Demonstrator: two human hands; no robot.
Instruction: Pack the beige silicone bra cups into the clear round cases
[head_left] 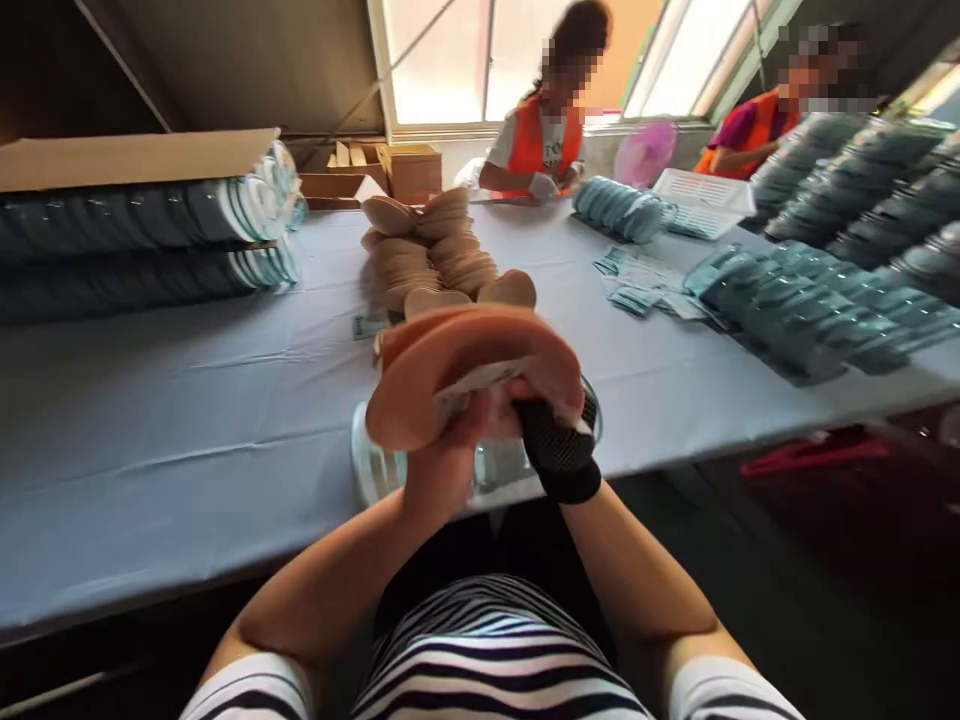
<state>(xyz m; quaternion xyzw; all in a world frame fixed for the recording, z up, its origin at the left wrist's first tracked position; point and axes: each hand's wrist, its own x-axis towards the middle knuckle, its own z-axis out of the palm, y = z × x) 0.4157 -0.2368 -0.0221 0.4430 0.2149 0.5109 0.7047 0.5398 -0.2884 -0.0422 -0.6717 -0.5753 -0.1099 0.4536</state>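
Long blue-grey surface (pixel 187 400), running across the whole view. Two long rows of stacked teal-rimmed discs (pixel 142 215) at far left, one above the other, under one cardboard flap (pixel 135 158). Many rows of bagged teal packs (pixel 825 290) at right, too blurred to count. Two people in orange vests (pixel 541 135) at the far edge, beside one pink fan (pixel 645 152) and one white tray (pixel 701 190). One heap of tan pads (pixel 435 255) down the middle, number hard to tell. Just in front, above the near edge: one small stack of peach pads (pixel 465 375), roughly three or four, with a paper label tucked in. Left hand (pixel 442 465) bare, fingers closed on that stack from below. Right hand (pixel 559 440) in one black mesh glove, fingers closed on the stack's right side. One clear round lid (pixel 371 465) below the hands, on the near edge.
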